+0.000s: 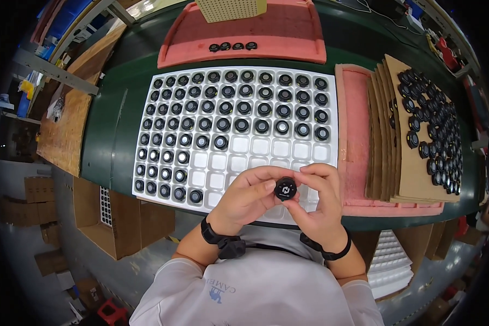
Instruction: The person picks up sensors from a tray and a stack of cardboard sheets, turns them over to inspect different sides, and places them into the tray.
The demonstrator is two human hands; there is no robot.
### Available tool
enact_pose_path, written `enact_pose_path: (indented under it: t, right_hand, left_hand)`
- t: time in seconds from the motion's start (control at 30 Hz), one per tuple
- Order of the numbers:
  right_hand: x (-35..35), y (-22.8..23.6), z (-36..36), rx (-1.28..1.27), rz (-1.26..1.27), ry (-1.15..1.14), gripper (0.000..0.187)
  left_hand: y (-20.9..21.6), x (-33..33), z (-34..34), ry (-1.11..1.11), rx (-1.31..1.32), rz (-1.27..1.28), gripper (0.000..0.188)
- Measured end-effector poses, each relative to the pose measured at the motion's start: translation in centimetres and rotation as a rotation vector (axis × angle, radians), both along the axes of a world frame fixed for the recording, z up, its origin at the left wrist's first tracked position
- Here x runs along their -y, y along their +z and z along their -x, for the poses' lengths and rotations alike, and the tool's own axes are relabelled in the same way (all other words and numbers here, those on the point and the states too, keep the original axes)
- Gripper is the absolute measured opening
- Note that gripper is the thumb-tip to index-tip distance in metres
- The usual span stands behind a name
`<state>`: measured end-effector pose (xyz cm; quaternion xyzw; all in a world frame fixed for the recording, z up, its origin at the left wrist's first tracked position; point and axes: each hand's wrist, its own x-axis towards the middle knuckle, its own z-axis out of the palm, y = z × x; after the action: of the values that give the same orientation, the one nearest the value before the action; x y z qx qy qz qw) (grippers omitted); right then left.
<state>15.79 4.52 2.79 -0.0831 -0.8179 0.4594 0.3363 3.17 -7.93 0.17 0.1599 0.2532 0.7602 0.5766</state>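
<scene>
Both hands meet over the near part of a white compartment tray [239,145]. Between their fingertips is a small round black part [286,189] with a pale mark on its face. My left hand [249,194] pinches it from the left, thumb on its edge. My right hand [321,196] grips it from the right with thumb and fingers. Similar black round parts [220,142] fill the far rows and left columns of the tray, one to a pocket. Bare pockets show at the near right, some hidden by my hands.
On the right, stacked cardboard sheets [426,176] carry many black parts, beside a pink foam tray [356,141]. Another pink tray [293,46] at the back holds several parts and a yellow perforated block [231,10]. Below the bench stand a cardboard box [100,231] and stacked white trays [388,263].
</scene>
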Motion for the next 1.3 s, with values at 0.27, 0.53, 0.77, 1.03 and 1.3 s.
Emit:
enact_pose_path:
  t: [0.27,0.53,0.77,1.03,1.3]
  right_hand:
    - [0.0,-0.3,-0.1,0.041,0.042,0.019,0.050]
    - [-1.1,-1.5,-2.3,0.328,-0.138,0.071,0.045]
    - [-1.0,-2.2,-2.8,0.413,-0.256,0.121,0.045]
    - [-1.1,-2.6,-2.7,0.420,-0.271,0.116,0.043]
    - [-1.0,-2.7,-2.6,0.426,-0.285,0.107,0.039]
  left_hand:
    - [0.2,0.1,0.5,0.009,0.011,-0.038,0.037]
    - [2.2,0.8,4.6,0.208,-1.036,0.395,0.030]
    - [1.2,0.2,8.3,0.322,-1.851,0.722,0.029]
    - [0.8,-0.7,8.1,0.256,-1.894,0.780,0.030]
    - [0.8,0.2,8.1,0.282,-2.006,0.636,0.030]
